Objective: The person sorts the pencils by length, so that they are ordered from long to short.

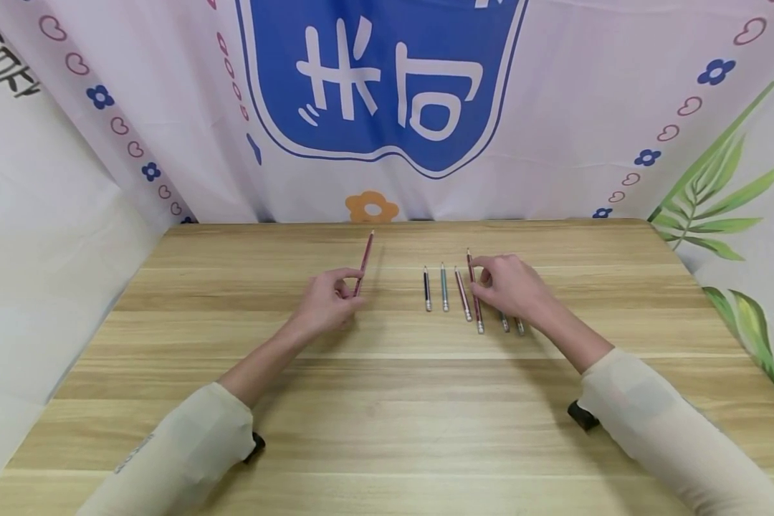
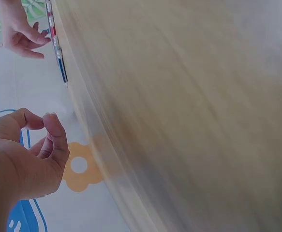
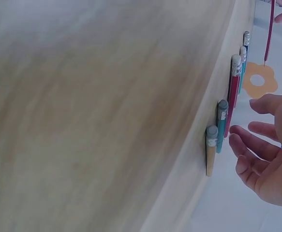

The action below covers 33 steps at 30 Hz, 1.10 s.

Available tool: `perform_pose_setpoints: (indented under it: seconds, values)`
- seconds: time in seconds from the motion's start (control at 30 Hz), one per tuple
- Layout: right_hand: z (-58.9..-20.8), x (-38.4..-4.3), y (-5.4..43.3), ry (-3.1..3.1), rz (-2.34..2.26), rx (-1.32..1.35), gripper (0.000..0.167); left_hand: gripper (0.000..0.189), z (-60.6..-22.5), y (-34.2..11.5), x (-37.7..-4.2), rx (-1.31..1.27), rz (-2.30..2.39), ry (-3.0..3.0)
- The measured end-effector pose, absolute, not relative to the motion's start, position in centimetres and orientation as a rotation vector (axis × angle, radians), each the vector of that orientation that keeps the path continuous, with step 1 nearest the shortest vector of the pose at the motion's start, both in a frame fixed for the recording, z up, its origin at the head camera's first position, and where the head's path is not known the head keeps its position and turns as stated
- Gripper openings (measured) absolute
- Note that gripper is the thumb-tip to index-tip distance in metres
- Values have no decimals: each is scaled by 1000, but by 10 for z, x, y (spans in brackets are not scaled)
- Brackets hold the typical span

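Observation:
My left hand (image 1: 325, 299) pinches a dark red pencil (image 1: 367, 254) between thumb and fingers, tilted up at the table's left-centre; the pencil does not show in the left wrist view. Right of it lies a row of pencils with white or grey eraser ends: a dark pencil (image 1: 427, 287), a teal pencil (image 1: 444, 287), a maroon-and-white pencil (image 1: 462, 294) and a longer dark red pencil (image 1: 478, 315). Over this last one is my right hand (image 1: 509, 285), its fingers loosely bent and apart in the right wrist view. A second teal pencil (image 3: 222, 125) and a tan pencil (image 3: 209, 152) lie partly under that hand.
The wooden table (image 1: 374, 423) runs back to a printed curtain (image 1: 555, 143) with a blue emblem. Black wrist devices (image 1: 583, 414) show under both pale sleeves. A leaf-patterned cloth (image 1: 735, 287) hangs at the right.

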State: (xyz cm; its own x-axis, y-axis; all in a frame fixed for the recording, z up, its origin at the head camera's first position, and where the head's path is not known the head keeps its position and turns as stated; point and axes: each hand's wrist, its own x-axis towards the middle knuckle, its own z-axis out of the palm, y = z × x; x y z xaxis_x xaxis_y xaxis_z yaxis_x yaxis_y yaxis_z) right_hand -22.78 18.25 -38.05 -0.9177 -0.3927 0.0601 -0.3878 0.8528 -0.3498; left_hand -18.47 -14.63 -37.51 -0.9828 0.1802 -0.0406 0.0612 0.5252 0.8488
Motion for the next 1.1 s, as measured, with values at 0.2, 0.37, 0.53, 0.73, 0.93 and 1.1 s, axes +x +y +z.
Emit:
perform_pose_setpoints:
  seconds: [0.2,0.37,0.53,0.73,0.93,1.1]
  values:
    - [-379,-231,179,2970,-614,-597,46,52,-374,-153,-184,209,1432,2661]
    - [-378,-232,176,2957,-613,-573,50,52,-374,-159,-182,202,1404,2688]
    - [-379,-233,174,2955,-599,-544,50,52,-375,-165,-181,196,1399,2695]
    - [-380,-235,172,2942,-612,-504,43,52,-375,-174,-180,171,1405,2692]
    - [-380,-236,170,2927,-644,-482,37,52,-375,-183,-178,139,1411,2682]
    - [-381,-238,168,2909,-661,-476,35,52,-376,-188,-177,132,1416,2695]
